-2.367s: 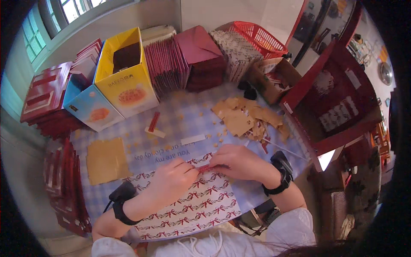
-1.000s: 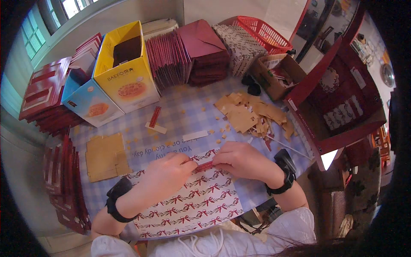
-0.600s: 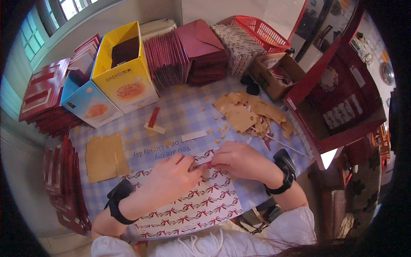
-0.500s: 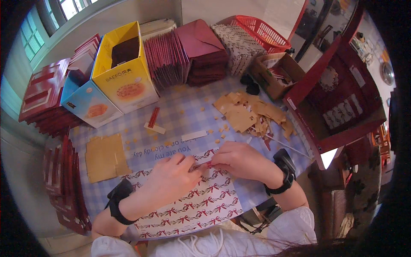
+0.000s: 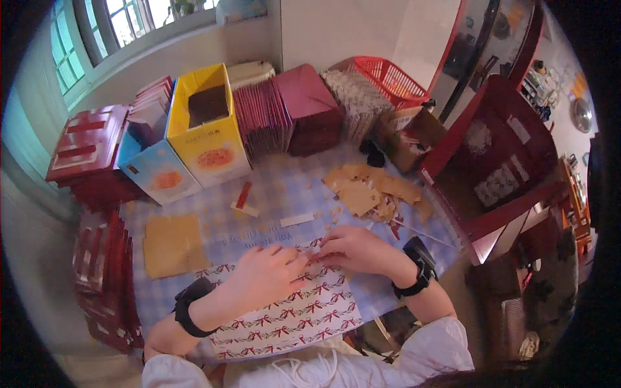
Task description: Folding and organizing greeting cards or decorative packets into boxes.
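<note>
A white sheet printed with rows of red bows and green garlands lies at the table's front edge. My left hand rests over its upper part, fingers curled and closed toward the right hand. Close beside it, my right hand pinches at the sheet's far edge. Between the two sets of fingertips is something small and pale, too blurred to name. Beyond the hands lie a short white strip and a red tag on a paper piece.
Tan paper sheets lie left; tan scraps spread to the right. Along the back stand a blue box, a yellow box, dark red envelopes and a red basket. An open dark red box stands right.
The view has tilted up, so the table's things appear lower. My hands stay together at the sheet's far edge. The reddish bit seen between the fingertips now looks pale.
</note>
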{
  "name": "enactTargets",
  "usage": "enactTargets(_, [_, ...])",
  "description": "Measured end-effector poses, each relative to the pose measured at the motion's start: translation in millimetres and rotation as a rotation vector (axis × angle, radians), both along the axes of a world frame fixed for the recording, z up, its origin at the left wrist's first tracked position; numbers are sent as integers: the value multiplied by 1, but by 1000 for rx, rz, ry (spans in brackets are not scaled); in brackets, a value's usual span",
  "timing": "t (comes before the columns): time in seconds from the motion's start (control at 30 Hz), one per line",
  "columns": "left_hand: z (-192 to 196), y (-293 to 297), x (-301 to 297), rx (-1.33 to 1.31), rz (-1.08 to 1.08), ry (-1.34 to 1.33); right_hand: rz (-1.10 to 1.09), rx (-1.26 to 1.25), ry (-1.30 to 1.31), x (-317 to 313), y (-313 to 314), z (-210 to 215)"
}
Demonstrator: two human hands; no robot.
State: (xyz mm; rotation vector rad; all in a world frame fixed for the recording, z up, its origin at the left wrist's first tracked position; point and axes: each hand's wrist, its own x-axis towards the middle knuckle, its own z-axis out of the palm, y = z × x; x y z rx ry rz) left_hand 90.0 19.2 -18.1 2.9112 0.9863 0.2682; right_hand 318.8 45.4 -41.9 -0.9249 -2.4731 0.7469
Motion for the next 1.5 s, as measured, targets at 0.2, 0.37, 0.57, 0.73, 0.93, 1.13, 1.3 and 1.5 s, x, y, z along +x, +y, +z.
enactTargets(0.2, [13,5,-42,-245,316,207,-76,-79,13,-1,-2,8])
enactTargets(0.37, [0,11,-65,-354,490,193,-2,-31,-150,-11,-3,11])
enactTargets(0.57, [-2,19,-74,-514,363,-13,-40,23,-196,-19,-4,10])
enactTargets(0.73, [30,12,-79,-437,290,-189,-39,173,-180,-28,0,27])
enactTargets(0.93, [80,-15,-88,-343,461,-290,-17,262,-142,-44,-1,89])
enactTargets(1.13, [115,-31,-130,-211,435,-278,-90,94,131,-56,2,136])
enactTargets(1.3, [120,-34,-143,-246,472,-490,-98,128,256,-48,9,132])
enactTargets(1.5, [103,-23,-137,-134,381,-510,-100,439,134,-67,16,114])
